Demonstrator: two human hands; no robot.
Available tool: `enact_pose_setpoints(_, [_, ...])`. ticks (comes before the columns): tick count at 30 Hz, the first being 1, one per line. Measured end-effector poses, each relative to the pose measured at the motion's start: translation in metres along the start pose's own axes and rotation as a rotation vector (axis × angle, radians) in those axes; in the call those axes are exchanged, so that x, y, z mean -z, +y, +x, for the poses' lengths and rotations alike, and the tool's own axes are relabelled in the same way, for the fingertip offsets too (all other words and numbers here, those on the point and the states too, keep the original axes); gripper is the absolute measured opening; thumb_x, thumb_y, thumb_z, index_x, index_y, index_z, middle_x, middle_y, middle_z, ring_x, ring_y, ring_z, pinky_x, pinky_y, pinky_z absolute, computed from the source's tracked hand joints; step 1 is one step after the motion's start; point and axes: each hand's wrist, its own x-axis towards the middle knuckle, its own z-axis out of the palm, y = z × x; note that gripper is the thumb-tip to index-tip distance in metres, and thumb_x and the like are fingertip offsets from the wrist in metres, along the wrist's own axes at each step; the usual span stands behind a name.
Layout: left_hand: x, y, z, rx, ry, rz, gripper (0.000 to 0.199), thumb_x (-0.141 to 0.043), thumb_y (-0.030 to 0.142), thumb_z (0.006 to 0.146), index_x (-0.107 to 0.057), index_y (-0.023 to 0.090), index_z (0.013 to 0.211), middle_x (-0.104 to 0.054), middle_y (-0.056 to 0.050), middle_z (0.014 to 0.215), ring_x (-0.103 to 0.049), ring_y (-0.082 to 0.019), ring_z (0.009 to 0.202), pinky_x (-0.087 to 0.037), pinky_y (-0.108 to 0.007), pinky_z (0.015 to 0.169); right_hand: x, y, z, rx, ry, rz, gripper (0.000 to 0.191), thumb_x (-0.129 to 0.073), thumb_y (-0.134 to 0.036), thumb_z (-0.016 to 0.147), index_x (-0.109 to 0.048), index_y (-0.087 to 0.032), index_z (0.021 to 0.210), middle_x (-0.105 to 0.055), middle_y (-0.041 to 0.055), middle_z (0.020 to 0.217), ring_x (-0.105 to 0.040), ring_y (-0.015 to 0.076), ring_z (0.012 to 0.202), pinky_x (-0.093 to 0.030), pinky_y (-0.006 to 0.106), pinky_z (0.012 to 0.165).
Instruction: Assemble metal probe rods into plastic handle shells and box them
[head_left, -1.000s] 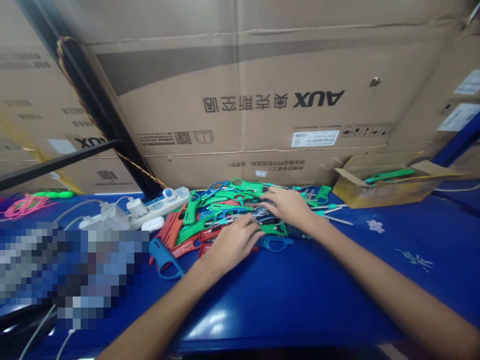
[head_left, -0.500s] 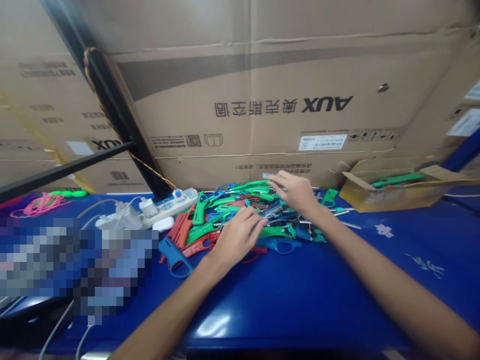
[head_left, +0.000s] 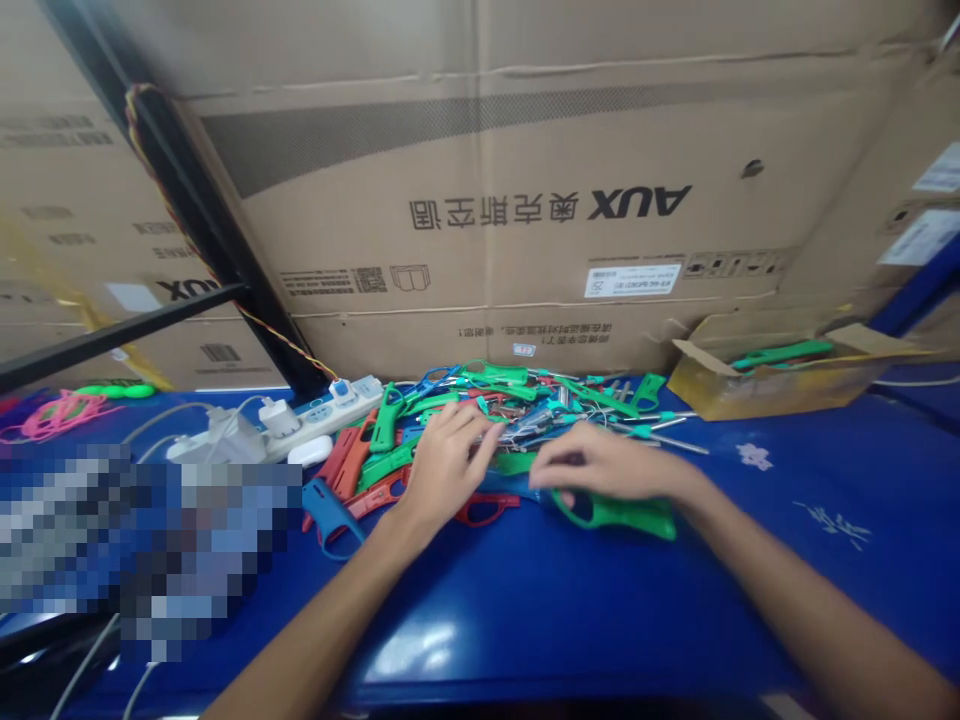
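Note:
My right hand point(head_left: 611, 462) is closed on a green lighter casing point(head_left: 634, 515), a plastic gun-shaped shell with a trigger loop, at the front right of a heap. Over the middle of the heap, my left hand point(head_left: 448, 462) has its fingers bent and close together; what they hold, if anything, is hidden. Green, red and blue lighter casings lie jumbled around both hands, with thin metal rods point(head_left: 679, 440) and wires among them. Left of my left hand lie a blue casing point(head_left: 330, 510) and a red casing point(head_left: 345, 462).
A power strip point(head_left: 315, 412) with white plugs and cables stands left of the heap, beside a white rounded case point(head_left: 310, 450). An open cardboard box point(head_left: 780, 392) holding green casings is at the right. Large cartons point(head_left: 525, 130) wall off the back of the blue table point(head_left: 525, 620).
My right hand has come down from the back of the heap toward its front right and now holds a green lighter casing. My left hand stays over the heap. The view has shifted slightly.

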Motion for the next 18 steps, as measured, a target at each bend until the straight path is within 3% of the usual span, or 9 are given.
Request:
enact_pose_setpoints(1, [0.000, -0.001, 0.000, 0.002, -0.007, 0.003, 0.026, -0.048, 0.029, 0.102, -0.064, 0.018, 0.085, -0.066, -0.003, 0.086, -0.054, -0.020, 0.085, -0.041, -0.036, 0.080, -0.014, -0.001, 0.006, 0.063, -0.079, -0.068, 0.039, -0.047, -0.047, 0.099, -0.071, -0.017, 0.090, -0.070, -0.0014, 0.066, -0.063, 0.0105, 0.057, -0.045, 0.019, 0.057])
enact_pose_setpoints(3, [0.000, -0.002, 0.000, 0.000, -0.017, 0.008, 0.028, -0.047, 0.029, 0.102, -0.064, 0.018, 0.083, -0.066, -0.003, 0.085, -0.054, -0.020, 0.085, -0.041, -0.036, 0.081, -0.038, 0.001, 0.016, 0.110, -0.103, -0.135, 0.033, -0.055, -0.048, 0.096, -0.073, -0.020, 0.090, -0.073, -0.0024, 0.068, -0.066, 0.0110, 0.059, -0.045, 0.019, 0.060])
enact_pose_setpoints(5, [-0.001, -0.003, 0.001, -0.006, -0.024, 0.013, 0.029, -0.046, 0.029, 0.102, -0.064, 0.018, 0.082, -0.066, -0.003, 0.084, -0.055, -0.020, 0.084, -0.041, -0.036, 0.081, -0.053, 0.003, 0.023, 0.138, -0.038, -0.229, 0.031, -0.060, -0.049, 0.092, -0.074, -0.022, 0.085, -0.075, 0.0005, 0.076, -0.069, 0.0147, 0.069, -0.044, 0.022, 0.065])
enact_pose_setpoints(7, [-0.001, -0.003, 0.001, -0.013, -0.029, 0.016, 0.030, -0.045, 0.029, 0.103, -0.064, 0.018, 0.082, -0.066, -0.004, 0.084, -0.055, -0.019, 0.084, -0.041, -0.036, 0.080, -0.053, 0.006, 0.025, 0.142, 0.056, -0.325, 0.032, -0.061, -0.049, 0.091, -0.075, -0.021, 0.084, -0.076, 0.0039, 0.084, -0.069, 0.0181, 0.076, -0.042, 0.025, 0.068])
enact_pose_setpoints(11, [0.000, -0.002, 0.001, -0.018, -0.041, 0.022, 0.032, -0.045, 0.030, 0.103, -0.065, 0.018, 0.081, -0.066, -0.004, 0.082, -0.054, -0.019, 0.082, -0.041, -0.036, 0.080, -0.011, 0.019, 0.011, 0.059, 0.287, -0.473, 0.039, -0.046, -0.045, 0.100, -0.074, -0.018, 0.097, -0.074, 0.0106, 0.093, -0.067, 0.0222, 0.083, -0.041, 0.029, 0.072])
enact_pose_setpoints(14, [0.000, -0.003, 0.001, -0.011, -0.039, 0.013, 0.032, -0.045, 0.030, 0.102, -0.066, 0.019, 0.081, -0.065, -0.003, 0.080, -0.054, -0.019, 0.080, -0.041, -0.036, 0.080, 0.032, 0.037, -0.016, -0.120, 0.464, -0.609, 0.037, -0.049, -0.047, 0.097, -0.075, -0.021, 0.096, -0.075, 0.0088, 0.096, -0.067, 0.0233, 0.086, -0.043, 0.031, 0.074])
enact_pose_setpoints(18, [-0.001, -0.002, 0.001, -0.013, -0.049, 0.004, 0.033, -0.045, 0.031, 0.102, -0.066, 0.019, 0.080, -0.065, -0.003, 0.078, -0.053, -0.019, 0.078, -0.040, -0.035, 0.078, 0.064, 0.059, -0.051, -0.406, 0.246, -0.485, 0.036, -0.062, -0.055, 0.084, -0.077, -0.023, 0.083, -0.075, 0.0044, 0.080, -0.067, 0.0217, 0.073, -0.044, 0.029, 0.064])
